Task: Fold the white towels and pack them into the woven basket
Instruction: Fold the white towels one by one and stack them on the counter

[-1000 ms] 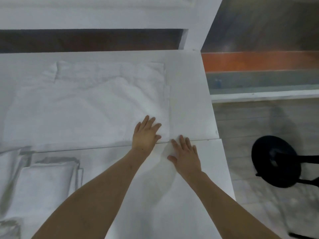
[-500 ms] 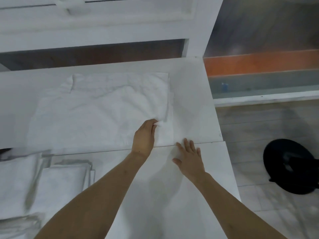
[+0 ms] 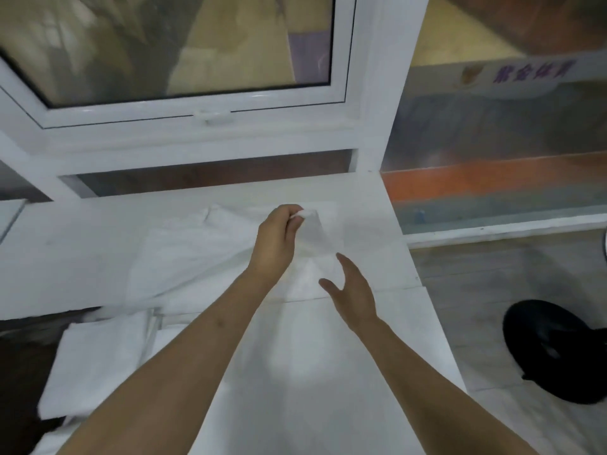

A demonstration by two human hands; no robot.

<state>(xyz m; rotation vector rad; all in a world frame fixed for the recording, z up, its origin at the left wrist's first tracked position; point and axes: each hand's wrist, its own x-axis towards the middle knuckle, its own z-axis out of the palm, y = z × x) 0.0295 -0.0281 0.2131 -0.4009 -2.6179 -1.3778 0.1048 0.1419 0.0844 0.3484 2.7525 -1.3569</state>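
left hand (image 3: 277,239) pinches the towel (image 3: 197,254) corner, lifting it off the table (image 3: 377,257); right hand (image 3: 353,290) at 4 o'clock, fingers spread, holding nothing; folded towels (image 3: 98,362) at 8 o'clock; no basket visible

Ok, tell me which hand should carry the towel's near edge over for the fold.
Left. The left hand already pinches the lifted corner of the white towel above the table. The right hand is open beside it, holding nothing, so it is probably better left to steady the cloth.
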